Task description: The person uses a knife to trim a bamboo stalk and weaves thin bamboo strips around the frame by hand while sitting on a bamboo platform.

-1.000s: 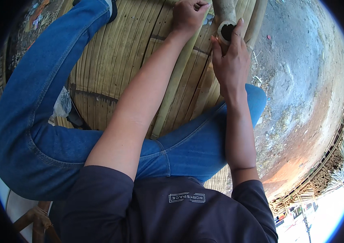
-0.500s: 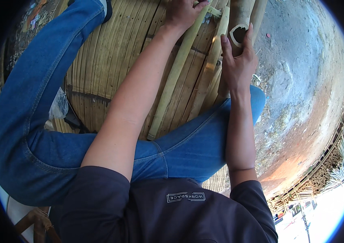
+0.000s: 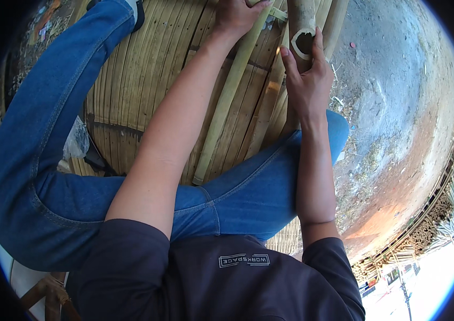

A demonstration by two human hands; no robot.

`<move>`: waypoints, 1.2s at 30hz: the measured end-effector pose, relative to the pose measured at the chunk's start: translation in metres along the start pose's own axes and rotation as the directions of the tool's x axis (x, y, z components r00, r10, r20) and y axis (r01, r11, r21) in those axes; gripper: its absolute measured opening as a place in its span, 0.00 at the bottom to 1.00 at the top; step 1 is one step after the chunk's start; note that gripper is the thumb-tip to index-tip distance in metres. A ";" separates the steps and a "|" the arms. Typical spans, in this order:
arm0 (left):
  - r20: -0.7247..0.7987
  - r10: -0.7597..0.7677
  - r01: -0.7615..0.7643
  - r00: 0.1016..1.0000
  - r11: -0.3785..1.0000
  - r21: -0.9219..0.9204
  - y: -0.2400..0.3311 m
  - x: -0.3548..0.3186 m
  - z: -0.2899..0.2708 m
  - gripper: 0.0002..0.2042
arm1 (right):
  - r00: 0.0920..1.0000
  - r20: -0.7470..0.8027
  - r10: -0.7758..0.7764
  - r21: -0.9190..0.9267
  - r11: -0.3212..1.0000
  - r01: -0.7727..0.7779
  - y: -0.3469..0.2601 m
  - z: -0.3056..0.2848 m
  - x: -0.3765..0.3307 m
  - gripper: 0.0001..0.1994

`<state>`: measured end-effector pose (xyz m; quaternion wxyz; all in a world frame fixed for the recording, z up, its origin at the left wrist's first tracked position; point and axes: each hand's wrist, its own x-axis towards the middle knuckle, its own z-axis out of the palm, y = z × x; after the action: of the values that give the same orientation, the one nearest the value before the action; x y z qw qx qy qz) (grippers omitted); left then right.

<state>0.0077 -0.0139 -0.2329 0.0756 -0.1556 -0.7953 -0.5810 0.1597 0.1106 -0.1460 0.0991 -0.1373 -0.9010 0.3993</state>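
Bamboo platform (image 3: 147,80); hollow bamboo culm (image 3: 303,37) in right hand (image 3: 306,85) grip.

Hollow tan bamboo tube (image 3: 303,40), open end showing; slim green bamboo pole (image 3: 227,101) lying beside it

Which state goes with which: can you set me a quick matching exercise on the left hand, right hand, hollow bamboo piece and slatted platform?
1 left hand
2 right hand
3 hollow bamboo piece
4 slatted bamboo platform

a open end toward the camera
b under the blue-jeaned legs
c on a long thin bamboo pole near the top edge
d wrapped around the hollow piece

Pairs: 1-c, 2-d, 3-a, 4-b
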 end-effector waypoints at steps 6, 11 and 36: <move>0.069 0.047 -0.053 0.997 0.995 0.083 -0.001 0.005 -0.002 0.07 | 1.000 -0.024 0.016 0.003 1.000 -0.016 0.004 -0.001 0.000 0.40; 0.273 0.076 -0.159 0.959 0.942 0.296 0.008 0.015 -0.010 0.12 | 0.999 -0.028 0.020 -0.022 1.000 -0.020 0.006 0.000 0.000 0.40; 0.434 -0.205 0.087 0.878 0.957 0.277 0.012 0.045 -0.020 0.11 | 1.000 0.023 0.012 0.017 1.000 -0.012 0.009 0.004 0.000 0.39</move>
<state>-0.0317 -0.0227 -0.2026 -0.1393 -0.2165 -0.8666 -0.4274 0.1599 0.1143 -0.1555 0.0876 -0.1374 -0.8978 0.4092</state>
